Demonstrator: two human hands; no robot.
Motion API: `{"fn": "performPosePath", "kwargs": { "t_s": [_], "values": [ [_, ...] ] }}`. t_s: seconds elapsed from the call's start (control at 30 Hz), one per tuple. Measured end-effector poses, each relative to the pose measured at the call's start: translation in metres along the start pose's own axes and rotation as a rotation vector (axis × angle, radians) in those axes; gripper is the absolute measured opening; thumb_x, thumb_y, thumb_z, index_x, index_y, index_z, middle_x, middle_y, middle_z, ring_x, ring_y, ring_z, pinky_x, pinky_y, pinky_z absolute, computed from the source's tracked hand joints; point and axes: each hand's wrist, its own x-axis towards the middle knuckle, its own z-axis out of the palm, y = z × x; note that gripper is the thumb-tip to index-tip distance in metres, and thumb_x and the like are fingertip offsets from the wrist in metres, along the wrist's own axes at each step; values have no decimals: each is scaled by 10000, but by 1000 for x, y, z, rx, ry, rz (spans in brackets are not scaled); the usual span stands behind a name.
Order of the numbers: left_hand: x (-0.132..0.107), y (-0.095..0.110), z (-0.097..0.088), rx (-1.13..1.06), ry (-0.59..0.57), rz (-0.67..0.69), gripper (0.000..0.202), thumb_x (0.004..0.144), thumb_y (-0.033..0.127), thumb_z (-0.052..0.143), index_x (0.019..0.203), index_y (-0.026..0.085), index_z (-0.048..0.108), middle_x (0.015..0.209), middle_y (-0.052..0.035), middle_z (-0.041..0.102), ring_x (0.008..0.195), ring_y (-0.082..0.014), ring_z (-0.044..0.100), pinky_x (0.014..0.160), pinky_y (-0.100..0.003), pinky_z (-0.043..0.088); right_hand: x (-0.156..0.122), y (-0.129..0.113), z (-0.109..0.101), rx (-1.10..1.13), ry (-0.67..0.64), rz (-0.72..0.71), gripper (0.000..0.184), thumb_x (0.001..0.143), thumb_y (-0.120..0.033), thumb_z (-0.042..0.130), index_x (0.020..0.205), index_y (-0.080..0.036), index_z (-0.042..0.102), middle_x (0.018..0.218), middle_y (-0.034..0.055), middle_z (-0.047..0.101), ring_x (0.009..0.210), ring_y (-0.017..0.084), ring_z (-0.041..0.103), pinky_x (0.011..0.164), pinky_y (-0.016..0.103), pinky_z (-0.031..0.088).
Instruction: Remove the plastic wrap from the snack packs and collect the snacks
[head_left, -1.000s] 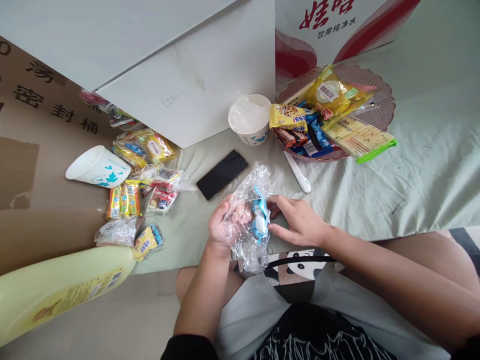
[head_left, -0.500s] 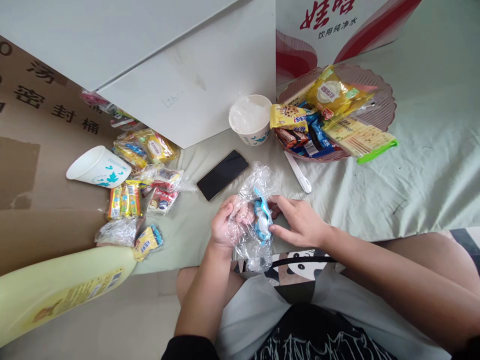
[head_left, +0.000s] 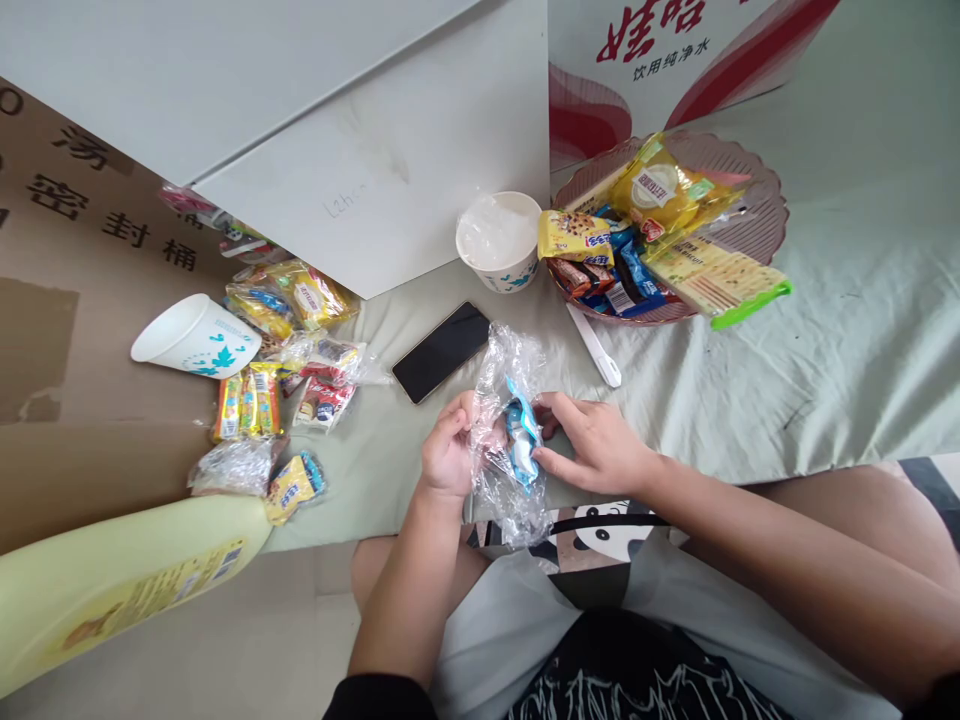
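My left hand (head_left: 450,447) is closed on the edge of a clear plastic bag (head_left: 499,500), its fingertips partly covered by the crinkled film. Against the bag's right side is a small blue-and-white wrapped snack (head_left: 523,450); whether it lies wholly inside cannot be told. My right hand (head_left: 600,440) has thumb and fingers closed about the snack's right edge. Both hands are just above the bed edge, over my lap. Beyond them lies a black phone (head_left: 441,352).
A pink ribbed plate (head_left: 765,200) of packaged snacks stands at the back right, beside a paper cup (head_left: 510,275) with plastic film and a white plastic stick (head_left: 596,348). To the left are a tipped paper cup (head_left: 199,335), several snack packets (head_left: 249,402) and a yellow bottle (head_left: 135,570).
The clear bag has spread wider and flatter between my hands, with its upper part shifted slightly. The blue-and-white snack and both hands have hardly moved.
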Motion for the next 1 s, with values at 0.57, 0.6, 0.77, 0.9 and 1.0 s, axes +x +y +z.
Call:
{"fn": "performPosePath", "kwargs": {
  "t_s": [0.57, 0.6, 0.77, 0.9, 1.0],
  "values": [
    [5, -3, -17, 435, -95, -22, 328, 707, 449, 729, 641, 177, 556, 602, 11, 510, 561, -117, 434, 554, -267, 341, 3, 0, 0, 15, 6, 34, 356, 940, -417, 462, 1191, -169, 511, 933, 73, 751, 772, 204, 721, 662, 312, 489],
    [5, -3, -18, 427, -88, -14, 288, 717, 405, 693, 617, 178, 545, 589, 10, 502, 556, -118, 428, 554, -269, 335, 3, 1, 0, 10, 14, 46, 358, 942, -403, 451, 1212, -174, 503, 936, 71, 755, 769, 205, 724, 657, 312, 485],
    [9, 0, -25, 369, 43, 42, 177, 630, 241, 605, 504, 173, 501, 546, 2, 479, 561, -122, 438, 564, -268, 344, 3, 1, -3, -64, 45, 96, 377, 948, -316, 384, 1271, -150, 485, 742, 31, 707, 607, 208, 663, 580, 313, 432],
    [10, 5, -21, 136, 122, -78, 108, 554, 259, 590, 578, 155, 602, 619, -31, 566, 576, -151, 512, 558, -287, 418, 7, 0, -10, 13, 38, 119, 389, 936, -258, 349, 1296, -176, 473, 769, 19, 708, 613, 211, 646, 602, 322, 448],
    [10, 9, -17, 8, 35, -125, 129, 548, 262, 626, 536, 157, 551, 714, -70, 611, 678, -195, 599, 638, -337, 504, 12, -1, -15, 97, 47, 192, 353, 962, -369, 352, 1223, -186, 505, 720, 18, 691, 614, 229, 638, 608, 335, 448]
  ]
}}
